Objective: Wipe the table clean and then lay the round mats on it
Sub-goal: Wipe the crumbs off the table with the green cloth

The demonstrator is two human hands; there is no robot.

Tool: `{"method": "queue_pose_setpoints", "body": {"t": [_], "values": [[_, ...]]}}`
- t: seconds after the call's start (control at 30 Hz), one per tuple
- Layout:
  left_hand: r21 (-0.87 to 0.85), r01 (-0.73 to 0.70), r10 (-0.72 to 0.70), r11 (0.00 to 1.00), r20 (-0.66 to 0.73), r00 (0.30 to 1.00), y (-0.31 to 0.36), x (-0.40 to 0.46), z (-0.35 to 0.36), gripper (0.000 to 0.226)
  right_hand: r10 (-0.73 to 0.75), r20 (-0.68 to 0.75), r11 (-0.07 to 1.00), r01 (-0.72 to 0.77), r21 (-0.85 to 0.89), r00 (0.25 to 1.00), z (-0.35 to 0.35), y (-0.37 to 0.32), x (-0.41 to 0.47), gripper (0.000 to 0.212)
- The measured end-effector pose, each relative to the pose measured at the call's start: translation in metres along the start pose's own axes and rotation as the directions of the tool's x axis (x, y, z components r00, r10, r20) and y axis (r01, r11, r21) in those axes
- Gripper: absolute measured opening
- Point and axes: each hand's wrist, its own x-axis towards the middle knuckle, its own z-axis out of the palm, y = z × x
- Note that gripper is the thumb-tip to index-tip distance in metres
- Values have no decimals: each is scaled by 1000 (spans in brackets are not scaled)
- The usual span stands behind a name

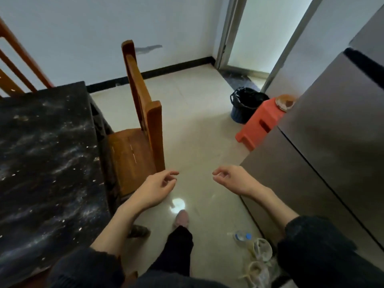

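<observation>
Both hands, left (154, 189) & right (230, 179), are held loosely curled, nothing gripped. Mats (284, 102) on stool (260, 123) should be fetched w/ both hands, then carried flat to table (47, 154).

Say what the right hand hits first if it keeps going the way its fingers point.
Probably nothing near: the right hand has loosely curled fingers pointing left toward the left hand, with open pale tiled floor between them. Depth is unclear.

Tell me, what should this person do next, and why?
Probably step toward the orange plastic stool and reach for the round brownish mats on it: both the left hand and right hand hold nothing, and the dark marble table is bare.
</observation>
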Motion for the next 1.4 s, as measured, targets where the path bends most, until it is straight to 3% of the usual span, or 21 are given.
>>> {"method": "queue_pose_setpoints", "body": {"t": [0.17,0.37,0.5,0.63,0.73,0.83,1.0,1.17,1.3,1.4], "values": [[45,-99,93,994,104,990,66,143,-9,35,116,-150,993,-111,43,982,-81,38,79,27],[78,-232,225,970,89,970,187,302,-42,34,321,-350,943,-261,208,880,-173,82,161,24],[68,-322,317,944,85,945,234,368,-56,33,417,-336,898,-325,297,844,-195,107,195,25],[110,-324,298,940,205,932,244,455,-58,32,539,-292,825,-424,374,790,-229,142,265,27],[152,-302,254,941,275,927,244,511,-53,37,637,-241,735,-482,477,732,-255,170,316,28],[224,-320,217,921,388,896,264,585,-37,40,773,-179,549,-501,670,608,-291,222,372,26],[340,-445,223,829,528,819,293,667,-15,42,864,-146,399,-479,782,483,-334,283,412,31],[412,-597,268,688,621,737,320,757,31,45,949,-24,187,-502,844,314,-348,346,431,43],[424,-773,308,471,742,595,328,834,102,54,967,12,146,-590,794,255,-333,416,456,49],[406,-816,273,412,799,535,313,879,172,61,970,2,161,-645,747,245,-302,479,479,41]]}}
